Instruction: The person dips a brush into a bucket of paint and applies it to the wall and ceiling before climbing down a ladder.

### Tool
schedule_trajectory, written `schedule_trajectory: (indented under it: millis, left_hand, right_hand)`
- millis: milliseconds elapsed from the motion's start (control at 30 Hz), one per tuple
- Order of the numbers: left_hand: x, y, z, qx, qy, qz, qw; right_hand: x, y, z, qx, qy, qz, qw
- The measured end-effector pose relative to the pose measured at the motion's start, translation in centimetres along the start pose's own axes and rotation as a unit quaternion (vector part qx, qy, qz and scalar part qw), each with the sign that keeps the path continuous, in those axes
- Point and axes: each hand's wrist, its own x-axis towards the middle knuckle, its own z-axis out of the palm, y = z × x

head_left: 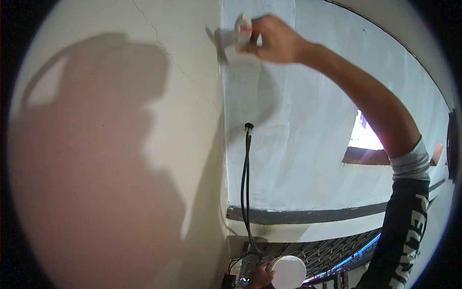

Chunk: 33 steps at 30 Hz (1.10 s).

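My right hand is raised high against the pale blue-white wall, its fingers closed round a light-coloured brush. The brush is blurred and close to the corner where the beige wall meets the pale one. Low in the view, my left hand grips the side of a round white container. The container's inside looks white.
Two black cables hang from a hole in the pale wall. A dark ledge runs below. At the right is a bright window opening. The beige wall at the left carries a large shadow.
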Motion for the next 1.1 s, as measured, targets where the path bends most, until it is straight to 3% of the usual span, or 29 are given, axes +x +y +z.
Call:
schedule_trajectory:
  millis: [67,133,167,267,400,467,567,633,733,800,867,933,1000,1100]
  left_hand:
    - [0.9,-2.4,2.5,-0.028,0.052,0.005,0.998]
    - [0.1,-1.3,0.1,-0.021,0.024,0.006,0.999]
    - [0.1,-0.7,-0.6,-0.020,0.014,0.005,1.000]
    - [-0.1,0.7,-2.2,-0.019,-0.010,0.005,1.000]
    - [-0.5,2.0,-3.1,0.001,-0.059,0.011,0.998]
    - [-0.1,3.3,-4.0,-0.011,-0.084,0.006,0.996]
    - [0.0,3.3,-4.8,-0.020,-0.118,-0.009,0.993]
    - [0.2,2.2,-3.8,-0.003,-0.104,0.007,0.995]
    - [0.9,-0.5,-1.6,0.008,-0.076,0.034,0.997]
    - [0.7,0.1,-2.1,0.003,-0.063,0.046,0.997]
    - [0.5,1.3,-3.3,-0.004,-0.100,0.005,0.995]
    - [0.6,1.3,-3.3,0.000,-0.103,0.008,0.995]
    - [0.4,1.1,-3.3,0.006,-0.106,0.011,0.994]
    - [0.4,2.2,-4.1,0.042,-0.101,-0.016,0.994]
  right_hand:
    - [1.6,1.2,-1.7,-0.095,0.138,-0.035,0.985]
    - [2.6,0.6,-4.2,-0.176,0.186,-0.024,0.966]
    - [3.0,1.3,-4.8,-0.233,0.228,-0.074,0.942]
    - [2.7,1.9,-6.5,-0.237,0.242,-0.088,0.937]
    - [-1.8,4.7,-1.3,-0.269,0.186,-0.071,0.942]
    - [-5.5,2.1,0.7,-0.187,0.217,-0.156,0.945]
    - [-10.0,-2.7,2.3,-0.130,0.139,-0.121,0.974]
    - [-11.1,-4.5,1.8,0.124,-0.030,0.030,0.991]
    - [-10.9,-2.3,1.8,0.134,-0.007,-0.025,0.991]
    - [-9.3,0.6,0.5,0.087,0.026,-0.049,0.995]
    - [-6.7,3.0,-1.8,-0.044,0.076,-0.080,0.993]
    - [-4.3,4.1,-3.3,-0.145,0.125,-0.029,0.981]
    - [-2.3,4.3,-5.5,-0.267,0.193,-0.159,0.931]
    - [-1.6,3.9,-5.8,-0.302,0.259,-0.184,0.899]
